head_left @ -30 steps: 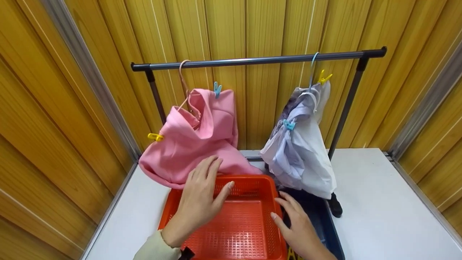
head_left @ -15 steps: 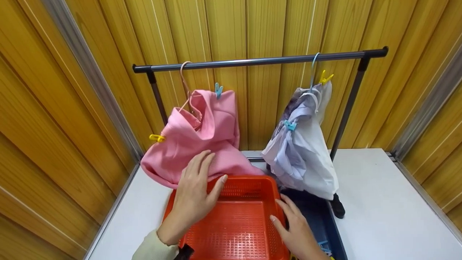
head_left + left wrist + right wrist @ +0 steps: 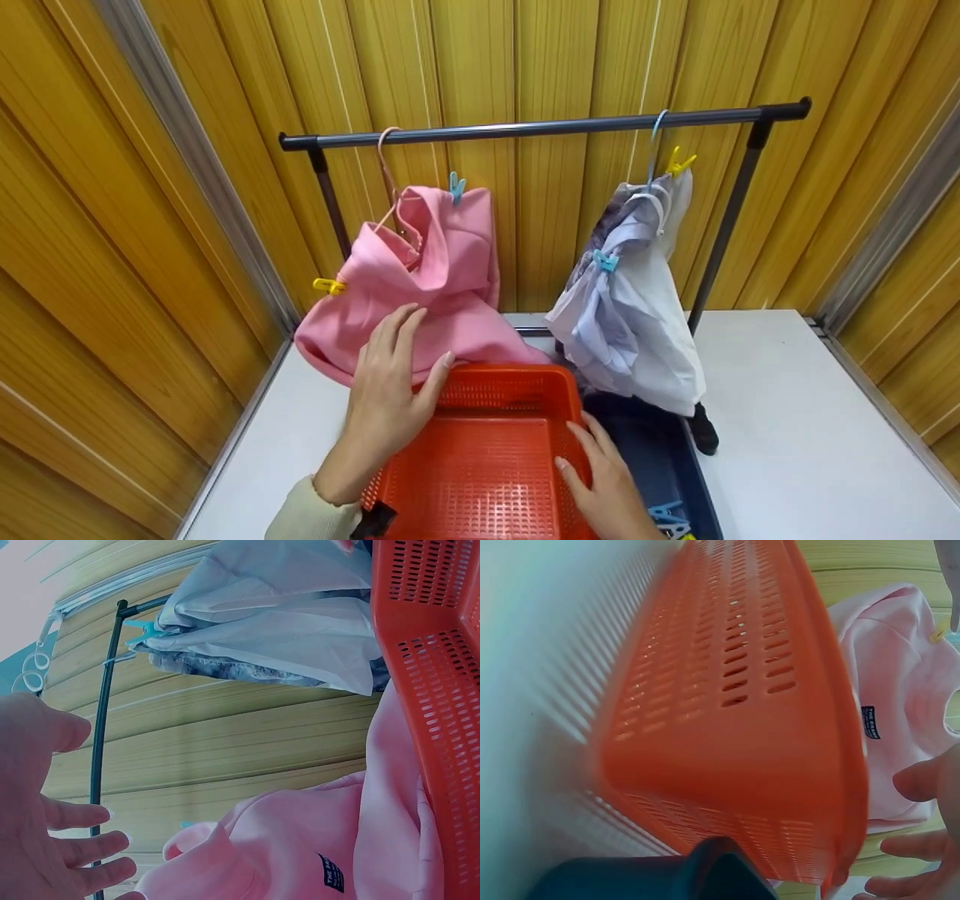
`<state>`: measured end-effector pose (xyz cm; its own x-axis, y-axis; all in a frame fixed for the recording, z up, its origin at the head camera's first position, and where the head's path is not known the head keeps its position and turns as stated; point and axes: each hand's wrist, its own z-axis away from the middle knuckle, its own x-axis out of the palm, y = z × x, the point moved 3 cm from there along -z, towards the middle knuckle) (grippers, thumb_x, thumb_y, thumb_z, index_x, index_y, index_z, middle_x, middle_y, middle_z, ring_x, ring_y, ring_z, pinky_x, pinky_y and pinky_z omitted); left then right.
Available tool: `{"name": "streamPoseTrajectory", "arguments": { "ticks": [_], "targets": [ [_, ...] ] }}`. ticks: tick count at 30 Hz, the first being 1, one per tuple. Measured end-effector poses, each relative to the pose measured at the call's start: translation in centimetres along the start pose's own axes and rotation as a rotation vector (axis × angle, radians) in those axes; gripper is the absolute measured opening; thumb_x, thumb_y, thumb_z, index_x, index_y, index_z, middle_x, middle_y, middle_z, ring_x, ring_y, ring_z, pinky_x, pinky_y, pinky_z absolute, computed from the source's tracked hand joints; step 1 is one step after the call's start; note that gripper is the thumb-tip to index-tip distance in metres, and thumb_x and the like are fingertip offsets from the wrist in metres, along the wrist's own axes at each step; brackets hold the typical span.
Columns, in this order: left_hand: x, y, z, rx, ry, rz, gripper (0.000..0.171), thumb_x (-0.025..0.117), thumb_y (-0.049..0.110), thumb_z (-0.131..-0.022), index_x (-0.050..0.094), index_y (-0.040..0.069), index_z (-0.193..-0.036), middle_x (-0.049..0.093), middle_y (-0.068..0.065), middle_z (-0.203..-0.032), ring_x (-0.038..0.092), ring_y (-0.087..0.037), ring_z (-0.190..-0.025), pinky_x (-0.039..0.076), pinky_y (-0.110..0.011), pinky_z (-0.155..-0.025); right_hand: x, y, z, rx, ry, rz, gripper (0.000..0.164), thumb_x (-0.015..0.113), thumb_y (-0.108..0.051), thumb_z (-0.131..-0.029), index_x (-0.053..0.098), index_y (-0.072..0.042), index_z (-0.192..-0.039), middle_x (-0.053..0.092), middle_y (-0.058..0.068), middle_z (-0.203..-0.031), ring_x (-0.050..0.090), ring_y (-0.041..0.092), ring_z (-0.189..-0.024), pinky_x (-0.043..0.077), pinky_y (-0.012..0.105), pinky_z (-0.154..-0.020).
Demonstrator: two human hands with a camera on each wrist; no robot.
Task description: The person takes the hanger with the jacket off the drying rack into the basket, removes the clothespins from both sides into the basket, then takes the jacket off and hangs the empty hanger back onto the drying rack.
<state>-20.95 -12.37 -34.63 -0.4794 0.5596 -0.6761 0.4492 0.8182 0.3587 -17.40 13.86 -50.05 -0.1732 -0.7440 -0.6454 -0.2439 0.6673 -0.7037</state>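
A red plastic basket (image 3: 480, 450) with slotted walls stands in front of me, its floor bare. My left hand (image 3: 386, 397) hovers over its left side, fingers extended and thumb spread, holding nothing. At the right rim is my right hand (image 3: 604, 476), its fingers loosely bent; whether they touch the rim cannot be told. Behind the basket a pink sweatshirt (image 3: 420, 315) hangs on a pink hanger, with a yellow clothespin (image 3: 328, 286) and a blue clothespin (image 3: 457, 187) on it. The sweatshirt's dark label (image 3: 330, 874) shows in the left wrist view.
A dark metal clothes rack (image 3: 525, 129) spans the back. Pale garments (image 3: 630, 315) with clothespins hang at its right. A navy tray (image 3: 652, 450) holding blue clothespins (image 3: 669, 517) sits right of the basket. Wood-patterned walls (image 3: 555, 60) enclose the white table (image 3: 810, 420).
My left hand has moved left over the basket, away from its middle. The right hand has shifted slightly, and more of the blue clothespins in the navy tray show.
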Motion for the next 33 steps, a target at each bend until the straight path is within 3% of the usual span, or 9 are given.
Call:
{"name": "streamPoseTrajectory", "arguments": {
  "ticks": [5, 12, 24, 33],
  "targets": [
    [-0.5, -0.4, -0.3, -0.021, 0.013, 0.005, 0.059, 0.065, 0.038, -0.089, 0.047, 0.012, -0.140, 0.046, -0.006, -0.143, 0.043, -0.024, -0.132, 0.036, -0.049, -0.109, 0.6, 0.2, 0.4, 0.003, 0.003, 0.019, 0.051, 0.068, -0.024, -0.090, 0.053, -0.009, -0.136, 0.041, 0.015, -0.149, 0.046, 0.037, -0.131, 0.043, 0.055, -0.100],
    [-1.5, -1.2, -0.8, -0.032, 0.045, -0.007, 0.060, 0.066, 0.037, -0.089, 0.047, 0.011, -0.139, 0.047, -0.009, -0.142, 0.044, -0.027, -0.130, 0.035, -0.049, -0.108, 1.3, 0.3, 0.8, -0.071, 0.057, 0.080, 0.050, 0.070, -0.021, -0.088, 0.055, -0.007, -0.134, 0.042, 0.019, -0.147, 0.048, 0.038, -0.130, 0.045, 0.055, -0.098],
    [-3.1, -2.9, -1.5, -0.020, 0.159, -0.001, 0.057, 0.067, 0.032, -0.088, 0.051, 0.003, -0.135, 0.052, -0.014, -0.138, 0.044, -0.032, -0.132, 0.031, -0.052, -0.111, 2.1, 0.5, 1.1, -0.130, 0.125, 0.140, 0.051, 0.075, -0.018, -0.082, 0.059, -0.005, -0.129, 0.044, 0.022, -0.145, 0.049, 0.039, -0.127, 0.045, 0.056, -0.096],
    [-4.5, -4.0, -2.2, -0.073, 0.184, 0.006, 0.057, 0.066, 0.031, -0.090, 0.048, 0.004, -0.137, 0.049, -0.017, -0.139, 0.044, -0.033, -0.130, 0.033, -0.055, -0.107, 2.4, 0.8, 1.3, -0.097, 0.060, 0.120, 0.051, 0.071, -0.016, -0.086, 0.055, -0.006, -0.133, 0.033, 0.023, -0.151, 0.044, 0.042, -0.131, 0.043, 0.058, -0.098]
  ]
}}
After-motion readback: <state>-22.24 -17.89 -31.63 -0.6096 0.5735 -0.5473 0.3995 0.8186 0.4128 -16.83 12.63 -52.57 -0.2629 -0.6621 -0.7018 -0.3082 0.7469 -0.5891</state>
